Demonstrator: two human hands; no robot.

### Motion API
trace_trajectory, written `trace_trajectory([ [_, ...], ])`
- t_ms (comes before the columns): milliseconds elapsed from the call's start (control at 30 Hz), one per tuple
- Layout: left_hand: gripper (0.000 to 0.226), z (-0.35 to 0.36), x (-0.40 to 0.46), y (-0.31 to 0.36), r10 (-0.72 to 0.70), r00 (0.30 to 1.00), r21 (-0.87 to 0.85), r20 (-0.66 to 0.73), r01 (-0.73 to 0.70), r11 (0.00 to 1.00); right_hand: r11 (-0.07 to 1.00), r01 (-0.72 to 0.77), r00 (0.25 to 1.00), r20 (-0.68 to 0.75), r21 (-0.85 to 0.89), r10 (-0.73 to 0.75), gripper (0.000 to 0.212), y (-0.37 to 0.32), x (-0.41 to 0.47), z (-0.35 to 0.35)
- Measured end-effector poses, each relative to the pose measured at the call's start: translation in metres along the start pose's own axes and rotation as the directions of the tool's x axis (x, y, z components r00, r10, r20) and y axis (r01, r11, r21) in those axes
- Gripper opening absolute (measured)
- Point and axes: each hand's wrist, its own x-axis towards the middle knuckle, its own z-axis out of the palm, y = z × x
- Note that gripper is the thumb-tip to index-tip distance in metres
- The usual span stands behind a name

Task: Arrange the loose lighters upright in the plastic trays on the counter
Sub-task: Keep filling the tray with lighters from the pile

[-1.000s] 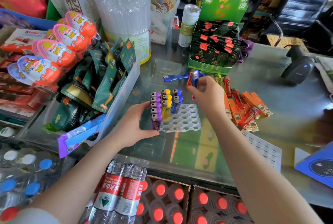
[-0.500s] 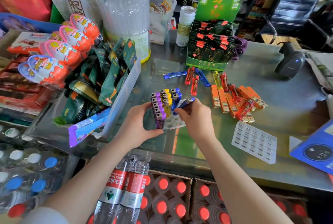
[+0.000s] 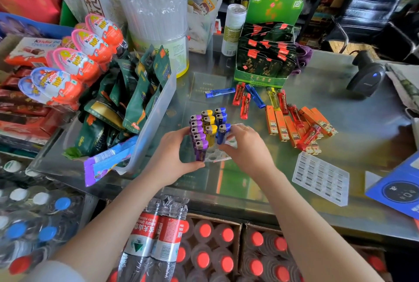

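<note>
On the counter (image 3: 340, 100), tray (image 3: 215, 157) holds five purple, three yellow, three blue lighters.

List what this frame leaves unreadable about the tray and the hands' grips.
- Head view: the tray is mostly covered by both hands, so its free slots are uncountable.
- Right hand hides the blue lighter base; seating unclear.
- Left hand hides the tray's left edge.

Glass counter (image 3: 353, 109) bears loose lighters (image 3: 294, 120); a clear tray (image 3: 217, 157); an empty tray (image 3: 320, 178); a scanner (image 3: 366, 75).
</note>
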Motion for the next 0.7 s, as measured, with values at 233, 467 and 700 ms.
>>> trace_trajectory([
  [233, 0.071, -0.001, 0.014, 0.001, -0.016, 0.998, 0.045, 0.066, 0.013, 0.999, 0.977, -0.121, 0.925, -0.338, 0.178, 0.176, 0.022, 0.034, 0.036, -0.024],
  [467, 0.073, 0.001, 0.022, -0.002, -0.028, 0.999, 0.049, 0.041, 0.026, 0.998, 0.938, -0.290, 0.940, -0.240, -0.191, 0.242, 0.022, 0.053, 0.094, -0.027],
  [700, 0.077, 0.003, 0.023, -0.007, -0.034, 0.998, 0.072, 0.056, 0.030, 0.997, 0.923, -0.279, 0.949, -0.221, -0.265, 0.223, 0.011, 0.055, 0.104, -0.022],
])
